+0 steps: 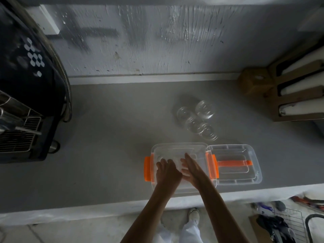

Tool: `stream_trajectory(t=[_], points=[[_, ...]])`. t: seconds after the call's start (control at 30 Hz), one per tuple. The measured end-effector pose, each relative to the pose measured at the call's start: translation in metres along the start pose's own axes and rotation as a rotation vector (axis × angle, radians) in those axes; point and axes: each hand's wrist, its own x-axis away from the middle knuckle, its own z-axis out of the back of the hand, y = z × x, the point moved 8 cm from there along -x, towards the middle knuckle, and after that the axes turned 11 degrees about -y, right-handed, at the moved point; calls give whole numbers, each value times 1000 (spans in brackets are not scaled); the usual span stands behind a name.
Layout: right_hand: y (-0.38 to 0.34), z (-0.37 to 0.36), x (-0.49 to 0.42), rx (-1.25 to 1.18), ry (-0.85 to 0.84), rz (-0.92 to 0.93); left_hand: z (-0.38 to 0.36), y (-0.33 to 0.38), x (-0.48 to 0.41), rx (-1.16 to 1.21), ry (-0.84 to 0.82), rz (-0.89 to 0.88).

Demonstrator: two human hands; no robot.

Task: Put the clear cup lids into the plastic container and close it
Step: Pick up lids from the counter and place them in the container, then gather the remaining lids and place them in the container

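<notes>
Both hands are down inside the open plastic container point(182, 151), which sits at the near edge of the grey counter point(105, 137), a little right of its middle. Left hand point(167, 170) has fingers curled downward; right hand point(190, 168) lies flatter, fingers extended toward the far wall of the container, palm turned partly inward. Something pale and translucent shows between the two hands; it may be a lid being set down, but blur and the clear plastic make this uncertain, so whether either hand actually grips anything cannot be told. Neither hand is balled into a fist. The clear cup lids point(196, 120) lie in a loose cluster of about four on the counter, beyond the container and slightly to the right, well apart from both hands and partly overlapping each other. Judgement: the right hand is the nearer one to that cluster, and the reach runs forward and a little right, over the container's far rim. The container lid point(245, 155) lies just beside the container on its right, orange handle point(233, 163) running left to right, apparently inner side up. Orange latches point(148, 169) stand out at both short ends of the container. Closing looks some way off, with lids outside.
</notes>
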Motion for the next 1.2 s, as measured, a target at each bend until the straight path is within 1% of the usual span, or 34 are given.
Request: stream_trajectory(t=[0.07, 0.13, 0.27, 0.37, 0.4, 0.43, 0.47, 0.53, 0.63, 0.7, 0.77, 0.83, 0.9, 1.0, 1.07, 1.2], points=[[-14, 6, 15, -1, -17, 77, 8, 15, 2, 24, 28, -14], [-31, 10, 31, 20, -22, 88, 24, 26, 3, 36, 99, -23], [-91, 52, 58, 41, 8, 222, 79, 58, -5, 261, 292, -27], [-137, 110, 46, 57, 166, 264, 126, 82, -43, 281, 422, -111], [-147, 129, 33, 63, 218, 269, 136, 86, -64, 272, 438, -135], [-153, 146, 17, 134, 283, 239, 142, 89, -88, 254, 424, -147], [-156, 164, 1, 261, 352, 193, 143, 93, -116, 220, 386, -149], [-150, 195, -36, 504, 471, 99, 131, 97, -172, 147, 236, -120], [-134, 205, -73, 583, 489, -15, 100, 98, -225, 98, 38, -61], [-133, 200, -85, 639, 490, -61, 85, 98, -242, 41, -46, -48], [-139, 194, -90, 695, 496, -69, 74, 91, -252, -69, -116, -10], [-141, 191, -97, 758, 493, -76, 70, 85, -256, -194, -136, 3], [-141, 186, -102, 830, 496, -98, 71, 84, -255, -235, -101, -17], [-141, 183, -105, 875, 543, -131, 75, 81, -254, -176, -52, -8], [-142, 182, -108, 853, 526, -150, 77, 78, -254, -114, -37, 14], [-141, 188, -131, 781, 374, -113, 75, 66, -253, 64, -14, 65]])
